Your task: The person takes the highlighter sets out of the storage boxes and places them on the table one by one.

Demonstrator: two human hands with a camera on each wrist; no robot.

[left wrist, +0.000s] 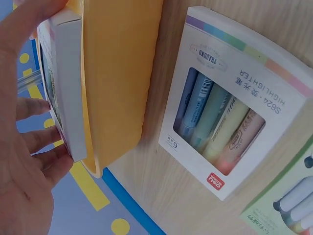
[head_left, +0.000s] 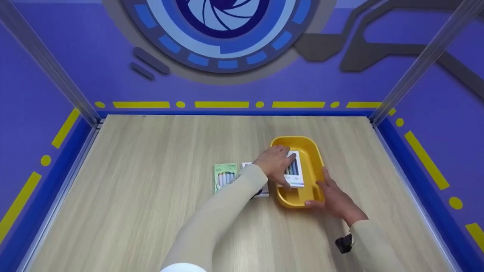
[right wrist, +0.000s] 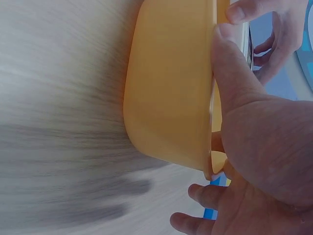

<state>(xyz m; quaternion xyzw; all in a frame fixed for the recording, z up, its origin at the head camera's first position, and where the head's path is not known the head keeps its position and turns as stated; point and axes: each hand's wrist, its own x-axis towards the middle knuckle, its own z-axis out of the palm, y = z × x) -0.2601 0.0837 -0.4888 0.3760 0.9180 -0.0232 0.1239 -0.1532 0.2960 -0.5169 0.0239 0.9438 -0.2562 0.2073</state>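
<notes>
My left hand (head_left: 273,165) grips a white windowed box of pens (head_left: 297,182), thumb on one edge and fingers on the opposite edge. That box is tilted at the mouth of a yellow plastic bin (head_left: 314,156); how far it sits inside cannot be told. With thumb and a finger, my right hand (head_left: 336,197) holds the bin's rim at its near right corner. Beside the bin lies a white box of highlighters (left wrist: 234,93), partly hidden under my left wrist in the head view. Left of it is a green box of pens (head_left: 225,174), its lower part behind my sleeve.
Everything stands on a light wooden table (head_left: 151,162). Blue-purple panels (head_left: 242,90) with yellow stripes enclose its back and sides, with metal posts (head_left: 416,64) at the back corners. A black wrist device (head_left: 344,243) sits at my right cuff.
</notes>
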